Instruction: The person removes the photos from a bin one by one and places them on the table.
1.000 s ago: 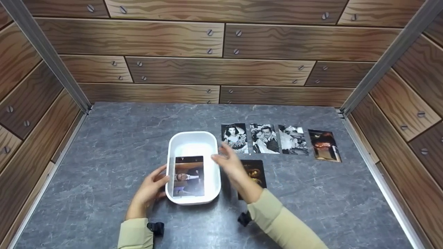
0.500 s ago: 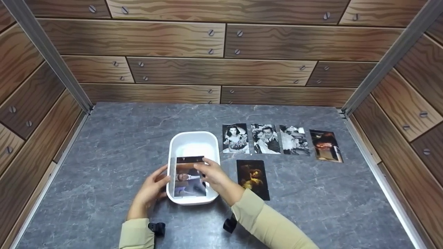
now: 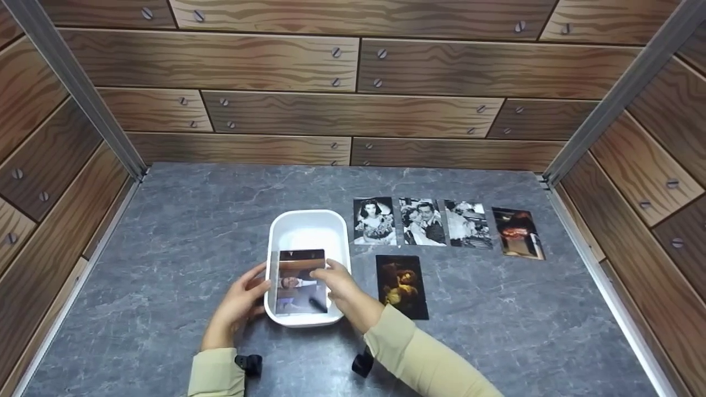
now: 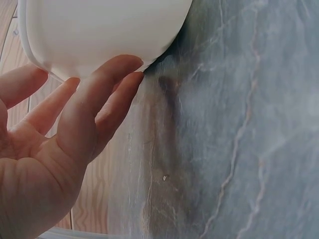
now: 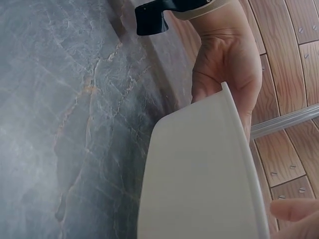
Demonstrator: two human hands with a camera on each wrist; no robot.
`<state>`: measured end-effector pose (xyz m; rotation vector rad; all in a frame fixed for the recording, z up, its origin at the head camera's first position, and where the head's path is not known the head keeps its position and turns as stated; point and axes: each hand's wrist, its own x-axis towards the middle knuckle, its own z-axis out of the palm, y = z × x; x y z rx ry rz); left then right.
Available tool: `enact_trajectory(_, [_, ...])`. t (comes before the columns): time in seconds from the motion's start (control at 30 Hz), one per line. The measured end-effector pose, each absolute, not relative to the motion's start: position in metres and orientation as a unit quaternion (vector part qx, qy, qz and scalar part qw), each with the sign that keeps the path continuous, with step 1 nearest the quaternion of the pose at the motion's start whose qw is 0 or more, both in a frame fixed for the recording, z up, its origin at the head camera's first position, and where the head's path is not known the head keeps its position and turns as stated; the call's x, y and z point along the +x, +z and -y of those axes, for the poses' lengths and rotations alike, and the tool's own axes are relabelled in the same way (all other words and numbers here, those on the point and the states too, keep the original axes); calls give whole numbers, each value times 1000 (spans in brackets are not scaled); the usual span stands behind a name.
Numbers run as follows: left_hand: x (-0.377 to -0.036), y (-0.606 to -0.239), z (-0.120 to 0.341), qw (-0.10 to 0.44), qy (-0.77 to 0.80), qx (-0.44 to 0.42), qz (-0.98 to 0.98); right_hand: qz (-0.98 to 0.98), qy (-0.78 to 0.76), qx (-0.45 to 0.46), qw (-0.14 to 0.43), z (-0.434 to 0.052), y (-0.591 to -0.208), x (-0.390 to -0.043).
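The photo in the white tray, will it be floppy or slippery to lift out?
The photo looks thin and glossy, so it likely flexes and is very light. It lies against the white tray floor, so its edge may be hard to catch; the right hand touches it.

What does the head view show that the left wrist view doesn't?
Only the head view shows the photo lying in the tray, the right hand touching that photo's right edge, five more photos on the table, four in a row and one dark photo below them, and the wood-pattern walls.

Only the left wrist view shows the left hand's fingertips pressed against the tray's outer wall, close up.

Both show the white tray, the left hand at its side, and the grey marbled table.
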<state>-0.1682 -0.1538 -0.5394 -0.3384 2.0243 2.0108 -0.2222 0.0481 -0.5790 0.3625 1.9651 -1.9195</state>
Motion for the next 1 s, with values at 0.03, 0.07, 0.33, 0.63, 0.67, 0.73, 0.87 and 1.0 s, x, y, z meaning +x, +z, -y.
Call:
enact_trajectory(0.03, [-168,-540,154,135,693,-117,-699,-695,-678,141,191,-48,-577,-223])
enact_trajectory(0.07, [-169,-540,154,135,692,-119,-699,-696,-674,150,199,-46,-563,-216])
enact_trajectory(0.33, [-169,-539,154,139,686,-121,-703,-749,-614,177,178,-33,-525,-208])
enact_trajectory(0.63, [-168,-537,154,143,683,-129,-705,-793,-565,168,154,-29,-527,-213])
enact_trajectory(0.67, [-168,-538,154,142,683,-128,-705,-801,-556,168,147,-29,-527,-212])
enact_trajectory(0.73, [-168,-538,154,140,685,-125,-704,-807,-547,166,146,-29,-526,-210])
enact_trajectory(0.87, [-168,-539,154,139,692,-120,-698,-812,-541,164,142,-29,-523,-207])
enact_trajectory(1.0, [-168,-538,154,142,700,-121,-689,-807,-555,167,116,-29,-524,-205])
